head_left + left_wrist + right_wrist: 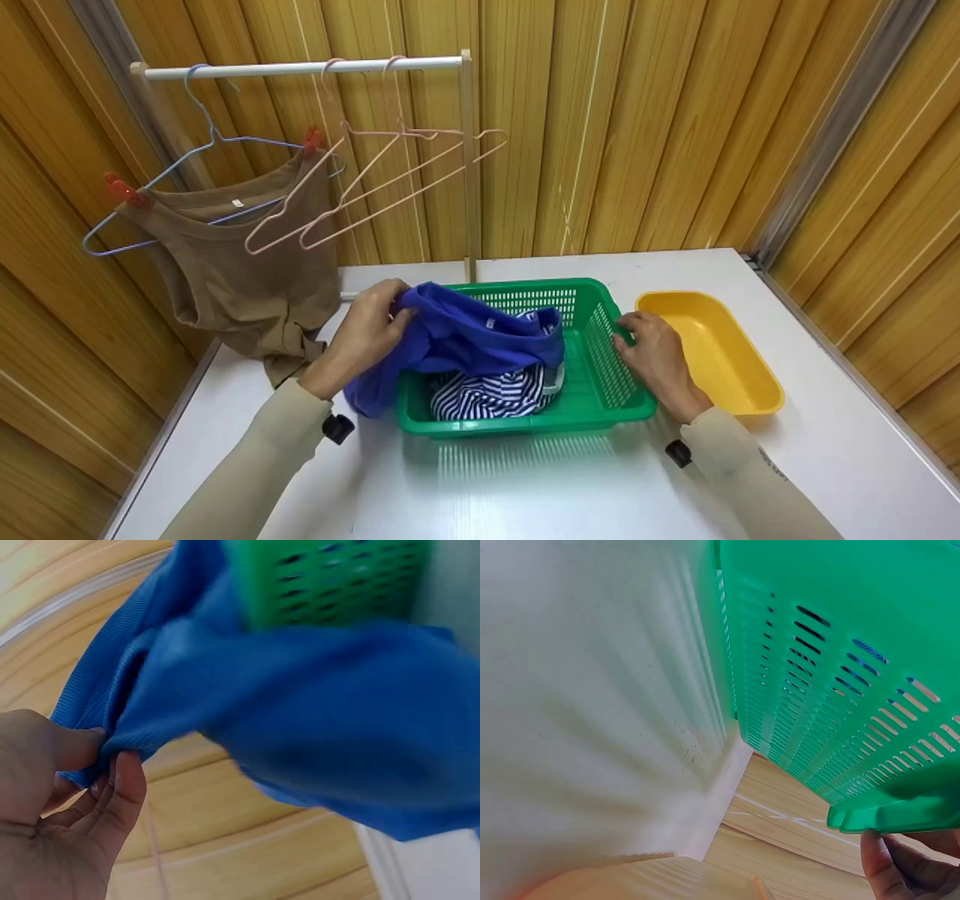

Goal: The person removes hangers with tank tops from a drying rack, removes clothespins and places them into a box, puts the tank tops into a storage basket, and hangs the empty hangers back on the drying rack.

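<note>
My left hand (367, 330) pinches the edge of a blue garment (480, 337) between thumb and fingers. In the left wrist view, the blue cloth (300, 712) hangs from that pinch. Part of it drapes over the left side of a green slotted basket (585, 360), and the rest lies across the inside. Under it sits a black-and-white striped cloth (491, 394), partly hidden. On the basket's right rim, my right hand (660, 356) grips with thumb and fingertips. The right wrist view shows the fingers (885, 866) at the basket's rim (900, 811).
A yellow tub (712, 345) stands right of the basket on the white table (802, 465). Behind, a rack (300, 69) carries two pink hangers (390, 191) and a blue hanger (180, 157). A brown sleeveless top (247, 262) hangs there by red clips (124, 191).
</note>
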Motion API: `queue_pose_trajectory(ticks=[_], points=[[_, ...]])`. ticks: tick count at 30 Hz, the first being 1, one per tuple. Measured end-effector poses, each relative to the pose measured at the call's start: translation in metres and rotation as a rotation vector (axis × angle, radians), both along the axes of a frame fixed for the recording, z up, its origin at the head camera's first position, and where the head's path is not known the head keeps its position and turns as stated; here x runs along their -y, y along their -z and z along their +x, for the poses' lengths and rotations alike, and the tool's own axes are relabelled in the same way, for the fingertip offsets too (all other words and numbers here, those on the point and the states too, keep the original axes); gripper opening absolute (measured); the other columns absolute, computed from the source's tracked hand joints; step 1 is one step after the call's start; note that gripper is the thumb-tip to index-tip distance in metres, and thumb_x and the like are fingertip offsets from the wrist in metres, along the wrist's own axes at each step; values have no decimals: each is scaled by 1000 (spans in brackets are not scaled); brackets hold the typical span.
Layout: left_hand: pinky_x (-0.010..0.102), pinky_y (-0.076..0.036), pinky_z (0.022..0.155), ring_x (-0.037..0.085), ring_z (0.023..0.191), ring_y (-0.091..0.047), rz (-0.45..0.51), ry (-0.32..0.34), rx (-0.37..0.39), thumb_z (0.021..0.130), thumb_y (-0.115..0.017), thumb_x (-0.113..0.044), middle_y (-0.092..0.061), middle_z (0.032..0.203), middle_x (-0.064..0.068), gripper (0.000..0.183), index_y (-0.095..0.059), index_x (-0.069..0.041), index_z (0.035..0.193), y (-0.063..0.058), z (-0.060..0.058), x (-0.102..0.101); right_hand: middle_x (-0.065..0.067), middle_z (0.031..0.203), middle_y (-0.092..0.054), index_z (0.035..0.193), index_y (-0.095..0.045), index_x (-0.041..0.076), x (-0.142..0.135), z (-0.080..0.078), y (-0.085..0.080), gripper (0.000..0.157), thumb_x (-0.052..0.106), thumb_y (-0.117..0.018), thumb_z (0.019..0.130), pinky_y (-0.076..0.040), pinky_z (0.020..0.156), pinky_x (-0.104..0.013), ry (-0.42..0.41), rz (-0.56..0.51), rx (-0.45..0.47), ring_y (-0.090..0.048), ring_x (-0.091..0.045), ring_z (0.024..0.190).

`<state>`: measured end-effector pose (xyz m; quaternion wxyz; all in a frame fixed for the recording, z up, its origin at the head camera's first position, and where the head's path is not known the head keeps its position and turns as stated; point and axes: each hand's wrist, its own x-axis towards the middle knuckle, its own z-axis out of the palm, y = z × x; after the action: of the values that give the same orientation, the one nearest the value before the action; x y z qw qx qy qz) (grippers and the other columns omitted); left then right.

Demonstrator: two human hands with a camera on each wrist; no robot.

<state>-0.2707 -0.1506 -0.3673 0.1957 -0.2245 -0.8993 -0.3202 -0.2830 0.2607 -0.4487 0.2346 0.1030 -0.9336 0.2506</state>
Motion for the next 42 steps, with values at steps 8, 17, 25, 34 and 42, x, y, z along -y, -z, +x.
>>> queue_pose_trajectory(ticks=[8,17,25,34,42], points=[[35,-56,71,19,82,-63,-61,148,54,90,-66,-3,-68,94,10,8,-64,-4,98,-12,-4,-49,-22,103,-70,103,-72,-6,1,1,0,22,9,-73,86,-56,84,-51,7,3,9,-66,-35,92],[28,-42,65,11,70,-48,-514,342,419,91,-70,-20,-57,79,-3,12,-63,-11,95,24,12,-57,-22,106,-70,104,-72,-5,2,1,1,22,9,-72,87,-55,88,-52,11,9,24,-66,-36,96],[41,-52,99,18,110,-65,-442,379,412,94,-67,-25,-68,122,4,38,-61,-12,129,5,15,-38,-22,102,-70,101,-72,-5,0,1,1,21,8,-73,85,-57,83,-51,7,9,-14,-67,-35,91],[56,-38,111,34,141,-41,-430,198,401,88,-75,-28,-42,153,12,68,-43,-20,147,-18,9,7,-22,102,-70,102,-72,-6,-1,1,0,22,9,-73,86,-56,84,-51,10,0,-5,-66,-35,90],[59,-33,113,39,144,-34,-363,198,608,78,-83,-19,-29,159,13,97,-25,-20,156,18,0,56,-21,104,-70,104,-71,-5,0,2,-1,22,10,-72,87,-57,84,-50,7,2,9,-66,-35,92]])
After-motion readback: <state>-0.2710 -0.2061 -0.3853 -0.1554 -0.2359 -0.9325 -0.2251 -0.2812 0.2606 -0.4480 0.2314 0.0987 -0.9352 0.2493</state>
